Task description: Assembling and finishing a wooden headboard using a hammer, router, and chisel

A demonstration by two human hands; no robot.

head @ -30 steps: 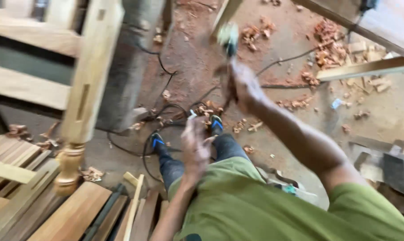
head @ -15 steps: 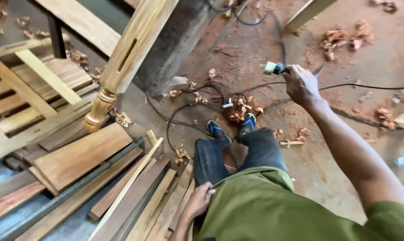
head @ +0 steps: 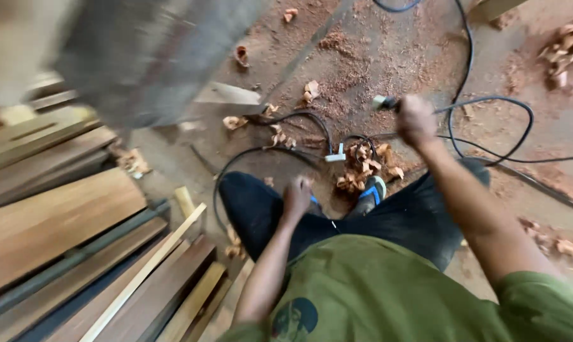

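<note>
Off to my left the wooden planks [head: 58, 221] lie flat, side by side, roughly 8 of them, stacked out of my way. My left hand [head: 297, 197] hangs by my knee, fingers curled loosely, holding nothing that I can see. Between my 2 shoes a white plug [head: 337, 156] sits on the floor among wood shavings [head: 362, 168]. My right hand [head: 416, 120] reaches forward, fingers closed round a small power tool [head: 382, 101], blurred; its black cable [head: 489, 101] trails in loops over the sawdust beyond my grip.
</note>
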